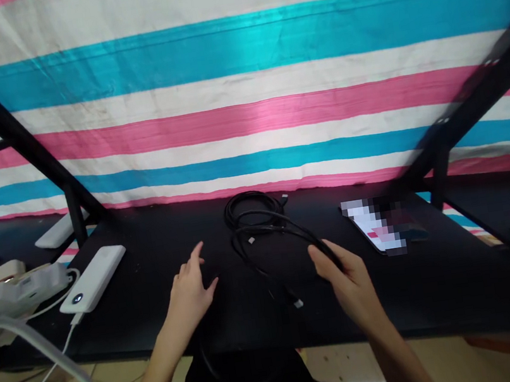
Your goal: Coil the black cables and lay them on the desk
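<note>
My right hand (349, 271) is closed around a bunched part of a black cable (300, 230), whose loops reach out to the left over the dark table. One end with a pale metal plug (298, 303) hangs or lies just left of that hand; which, I cannot tell. Behind these loops, a coiled black cable (249, 196) rests near the table's back edge, with light plug tips beside it. Whether the two are one cable is unclear. My left hand (192, 284) is over the table, thumb and index finger apart, with nothing visible in it. A dark cable loop (210, 362) also shows near my lap.
A white power bank (95, 277) with a cable plugged in lies on the left, beside a white power strip (25, 288). To the right lies a phone (372, 231) with a blurred screen. Black metal posts (11, 135) slant up on both sides before a striped sheet (239, 88).
</note>
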`<state>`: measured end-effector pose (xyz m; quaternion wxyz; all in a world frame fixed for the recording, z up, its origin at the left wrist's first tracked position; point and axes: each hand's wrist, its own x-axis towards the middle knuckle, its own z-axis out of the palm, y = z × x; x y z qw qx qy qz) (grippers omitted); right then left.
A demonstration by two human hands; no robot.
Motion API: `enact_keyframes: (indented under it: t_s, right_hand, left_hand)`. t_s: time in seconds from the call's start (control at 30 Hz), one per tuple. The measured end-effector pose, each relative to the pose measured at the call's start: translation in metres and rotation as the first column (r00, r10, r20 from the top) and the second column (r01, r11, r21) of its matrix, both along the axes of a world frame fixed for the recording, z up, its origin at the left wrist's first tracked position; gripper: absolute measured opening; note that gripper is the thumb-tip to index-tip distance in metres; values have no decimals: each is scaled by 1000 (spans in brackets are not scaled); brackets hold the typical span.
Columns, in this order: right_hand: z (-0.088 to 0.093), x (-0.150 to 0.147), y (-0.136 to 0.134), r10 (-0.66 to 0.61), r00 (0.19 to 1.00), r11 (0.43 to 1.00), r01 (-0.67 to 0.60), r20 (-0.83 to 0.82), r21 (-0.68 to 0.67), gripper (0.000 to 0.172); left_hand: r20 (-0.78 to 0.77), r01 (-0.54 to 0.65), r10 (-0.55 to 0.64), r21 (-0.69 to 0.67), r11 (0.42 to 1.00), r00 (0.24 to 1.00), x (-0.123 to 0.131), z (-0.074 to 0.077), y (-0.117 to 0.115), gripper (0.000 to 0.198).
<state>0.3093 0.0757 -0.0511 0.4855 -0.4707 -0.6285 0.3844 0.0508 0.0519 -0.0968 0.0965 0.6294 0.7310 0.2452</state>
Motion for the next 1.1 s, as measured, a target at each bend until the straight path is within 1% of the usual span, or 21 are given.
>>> enact_keyframes:
  t_s: [0.03,0.07,0.1,0.17,0.23,0.3,0.37,0.4,0.43,0.5,0.53,0.6,0.7,0.73,0.8,0.87,0.9,0.93,1.0,1.03,1.1]
  right_hand:
    - [-1,6,3,-26,999,999,25,-38,-30,38]
    - [-3,12,6,-59,995,996,54,-77,-67,39]
    - [-4,19,10,-97,989,990,84,-114,-110,41]
    - [-8,34,15,-188,965,967,149,-184,-206,43]
    - [-11,51,16,-274,932,937,204,-237,-283,45]
    - [-14,68,14,-355,895,906,258,-270,-335,45]
    - [-19,85,9,-421,865,877,311,-273,-366,45]
    - [-22,94,6,-439,860,867,329,-262,-374,45]
    - [-25,102,2,-442,863,864,336,-244,-376,44]
    - [-31,115,-5,-422,884,872,335,-200,-357,43]
    - [-32,120,-8,-408,896,882,337,-175,-331,43]
    - [-29,124,-14,-393,914,904,363,-102,-227,41]
    - [-15,119,-22,-403,914,915,404,52,0,36]
    - [-9,115,-25,-405,912,914,401,73,55,34]
    - [2,104,-28,-382,923,923,378,51,76,32]
    - [9,94,-30,-333,942,943,332,37,31,29]
    - [13,89,-31,-312,948,950,311,68,27,28]
    - [16,85,-31,-292,948,956,288,127,46,27]
    - [22,80,-31,-267,927,961,236,263,145,26]
    - [26,78,-32,-256,913,960,201,318,196,26]
    - [36,75,-33,-203,895,963,109,398,245,28]
  left_hand:
    - [139,30,-21,-66,997,990,-5,0,-1,49]
    - [277,57,-21,-121,991,961,-10,1,-1,37]
    - [399,75,-1,-169,983,917,-15,4,-2,33]
    - [571,47,85,-213,976,816,-24,12,-3,36]
    - [709,-54,150,-156,986,689,-34,18,-4,37]
    - [848,-186,148,-60,981,509,-43,20,-5,34]
    - [934,-290,109,-7,957,340,-49,18,-6,33]
    - [955,-326,92,5,945,283,-51,16,-6,32]
    - [967,-356,79,14,935,244,-53,14,-7,32]
    - [977,-403,52,35,914,204,-53,12,-8,31]
    - [979,-422,38,51,905,200,-52,12,-9,30]
    - [977,-439,5,90,894,212,-49,16,-10,27]
    - [974,-424,-20,117,898,227,-43,26,-12,26]
    - [972,-414,-22,120,902,235,-41,30,-13,26]
    - [961,-385,-28,136,913,274,-38,36,-14,26]
    - [935,-341,-34,163,926,354,-37,40,-14,26]
    - [913,-313,-34,175,933,406,-36,42,-14,27]
    - [886,-285,-33,183,941,462,-36,44,-14,28]
    - [823,-224,-37,197,954,567,-38,47,-14,30]
    - [784,-192,-49,212,958,618,-39,49,-14,30]
    - [694,-143,-84,263,954,715,-42,55,-12,30]
